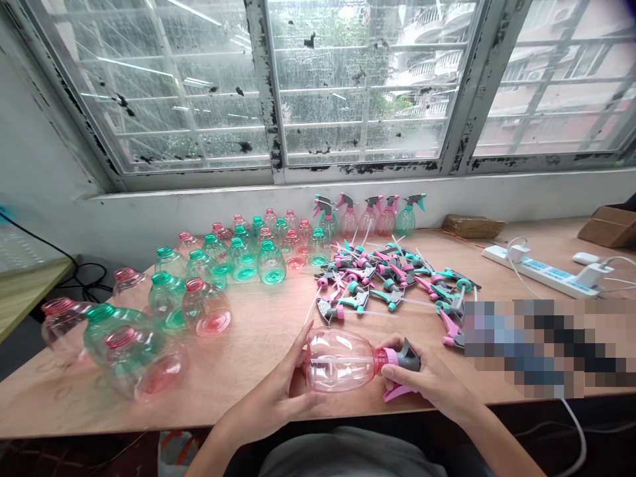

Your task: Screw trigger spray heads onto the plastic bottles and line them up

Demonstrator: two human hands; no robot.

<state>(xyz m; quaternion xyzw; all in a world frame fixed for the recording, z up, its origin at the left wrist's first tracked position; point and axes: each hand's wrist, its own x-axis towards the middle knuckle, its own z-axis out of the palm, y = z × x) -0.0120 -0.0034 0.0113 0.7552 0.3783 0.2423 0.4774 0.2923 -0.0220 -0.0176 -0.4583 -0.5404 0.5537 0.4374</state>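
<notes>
A clear pink spray bottle (340, 360) lies sideways between my hands, just above the table's near edge. My left hand (293, 377) cups its base, fingers behind and thumb below. My right hand (415, 374) is closed around the neck end, where a grey and pink trigger sprayer head (408, 356) sits on the bottle's mouth. The sprayer's straw runs inside the bottle. Just beyond lies a heap of loose trigger sprayer heads (392, 271) in pink, green and grey.
Open-necked pink and green bottles (243, 258) stand at the left and back. Several bottles with sprayers (368, 215) line the wall under the window. A power strip (544, 270), a brown block (473, 226) and a cardboard box (609, 225) are on the right. A blurred patch covers something nearby.
</notes>
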